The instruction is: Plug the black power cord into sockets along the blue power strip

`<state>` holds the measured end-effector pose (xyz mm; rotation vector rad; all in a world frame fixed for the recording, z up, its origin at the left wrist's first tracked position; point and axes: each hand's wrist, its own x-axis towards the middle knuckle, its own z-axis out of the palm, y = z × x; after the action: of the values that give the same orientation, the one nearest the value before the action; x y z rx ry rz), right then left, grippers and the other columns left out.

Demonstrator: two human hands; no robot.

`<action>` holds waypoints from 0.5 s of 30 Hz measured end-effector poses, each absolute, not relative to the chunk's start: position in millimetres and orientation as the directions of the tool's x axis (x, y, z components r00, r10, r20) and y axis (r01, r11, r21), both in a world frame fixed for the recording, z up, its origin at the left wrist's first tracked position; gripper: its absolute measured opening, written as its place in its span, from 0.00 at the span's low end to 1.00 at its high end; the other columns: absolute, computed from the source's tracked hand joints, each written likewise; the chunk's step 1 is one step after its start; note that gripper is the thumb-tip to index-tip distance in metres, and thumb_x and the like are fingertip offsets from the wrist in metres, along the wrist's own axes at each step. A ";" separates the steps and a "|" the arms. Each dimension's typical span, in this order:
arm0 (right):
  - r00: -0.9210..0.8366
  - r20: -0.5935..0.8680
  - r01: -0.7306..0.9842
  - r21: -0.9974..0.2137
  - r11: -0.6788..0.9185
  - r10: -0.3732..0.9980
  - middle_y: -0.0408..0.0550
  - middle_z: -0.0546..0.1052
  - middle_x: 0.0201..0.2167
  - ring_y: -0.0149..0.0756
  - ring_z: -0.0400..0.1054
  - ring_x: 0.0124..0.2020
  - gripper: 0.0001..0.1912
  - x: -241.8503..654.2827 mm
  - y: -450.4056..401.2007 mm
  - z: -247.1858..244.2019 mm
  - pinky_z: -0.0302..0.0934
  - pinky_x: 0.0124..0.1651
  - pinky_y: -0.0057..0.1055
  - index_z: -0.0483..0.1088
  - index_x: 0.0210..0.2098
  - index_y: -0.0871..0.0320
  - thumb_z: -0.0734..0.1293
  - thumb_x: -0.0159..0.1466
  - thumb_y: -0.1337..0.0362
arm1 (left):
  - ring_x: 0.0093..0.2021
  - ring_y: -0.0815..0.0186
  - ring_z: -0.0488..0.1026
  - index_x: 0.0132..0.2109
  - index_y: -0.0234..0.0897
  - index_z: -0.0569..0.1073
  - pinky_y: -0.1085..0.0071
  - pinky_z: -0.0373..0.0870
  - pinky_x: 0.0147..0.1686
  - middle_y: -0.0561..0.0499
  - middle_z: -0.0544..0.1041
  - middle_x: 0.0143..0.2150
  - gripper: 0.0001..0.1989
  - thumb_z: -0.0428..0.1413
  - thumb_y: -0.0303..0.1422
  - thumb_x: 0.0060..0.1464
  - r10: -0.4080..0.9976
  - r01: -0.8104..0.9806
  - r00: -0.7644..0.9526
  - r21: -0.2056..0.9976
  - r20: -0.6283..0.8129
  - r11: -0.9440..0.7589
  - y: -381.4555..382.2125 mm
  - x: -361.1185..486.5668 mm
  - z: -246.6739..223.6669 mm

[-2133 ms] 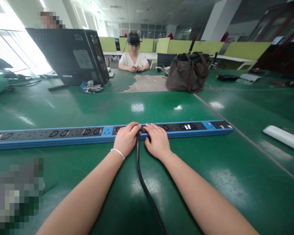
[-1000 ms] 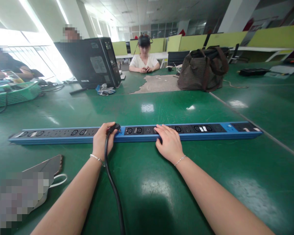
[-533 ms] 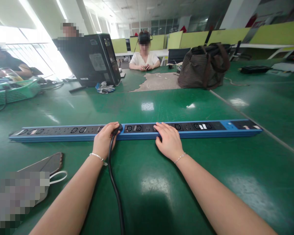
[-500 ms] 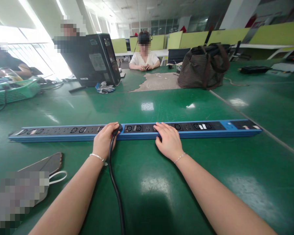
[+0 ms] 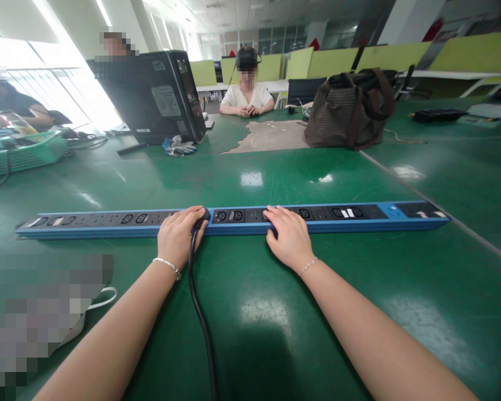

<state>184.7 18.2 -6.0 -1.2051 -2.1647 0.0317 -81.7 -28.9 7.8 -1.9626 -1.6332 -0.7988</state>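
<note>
A long blue power strip [image 5: 350, 225] with a black row of sockets lies crosswise on the green table. My left hand [image 5: 177, 236] is closed around a black plug [image 5: 206, 214] at the strip, left of its middle. Whether the plug sits fully in a socket is hidden by the fingers. From it a thick black cord [image 5: 200, 314] runs down toward me between my forearms. My right hand [image 5: 291, 236] lies on the strip to the right, palm down, fingers stretched over the sockets and holding nothing.
Behind the strip are a black computer case [image 5: 167, 97], a work glove [image 5: 178, 146] and a brown bag [image 5: 338, 114]. A green basket [image 5: 29, 153] stands at left, a blurred-out item with a white loop [image 5: 104, 298] nearer. A person [image 5: 247, 97] sits across the table; others are at left.
Both hands keep their places on the plug and strip. The whole view has shifted slightly, with the strip appearing a little higher and further right.
</note>
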 end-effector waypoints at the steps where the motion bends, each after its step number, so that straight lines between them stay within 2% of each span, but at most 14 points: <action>1: -0.362 0.529 0.753 -0.321 0.575 0.768 0.48 0.70 0.56 0.42 0.59 0.59 0.22 184.6 18.2 -6.1 0.50 0.60 0.45 0.69 0.52 0.56 0.60 0.58 0.69 | 0.46 0.61 0.74 0.46 0.41 0.72 0.65 0.66 0.46 0.48 0.77 0.48 0.13 0.51 0.38 0.55 0.711 0.981 0.132 0.012 0.691 -0.193 -29.6 -81.8 7.5; 7: -0.362 0.530 0.757 -0.313 0.574 0.767 0.48 0.71 0.55 0.42 0.60 0.58 0.22 184.2 17.7 -4.8 0.51 0.60 0.44 0.70 0.51 0.57 0.60 0.58 0.69 | 0.44 0.61 0.74 0.46 0.41 0.72 0.64 0.67 0.46 0.49 0.78 0.48 0.13 0.52 0.37 0.54 0.691 0.983 0.154 -0.036 0.706 -0.182 -30.6 -81.2 6.3; 15: -0.355 0.546 0.758 -0.307 0.575 0.759 0.48 0.71 0.55 0.42 0.60 0.58 0.21 184.6 18.6 -6.8 0.52 0.59 0.44 0.70 0.51 0.56 0.61 0.58 0.68 | 0.47 0.61 0.74 0.47 0.43 0.72 0.63 0.66 0.47 0.50 0.77 0.50 0.14 0.52 0.36 0.53 0.714 0.984 0.151 -0.037 0.683 -0.173 -34.8 -80.1 6.3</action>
<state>184.6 18.6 -6.8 -1.2040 -2.1506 0.0011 -80.1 -34.8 6.3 -1.9515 -1.6138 -0.7369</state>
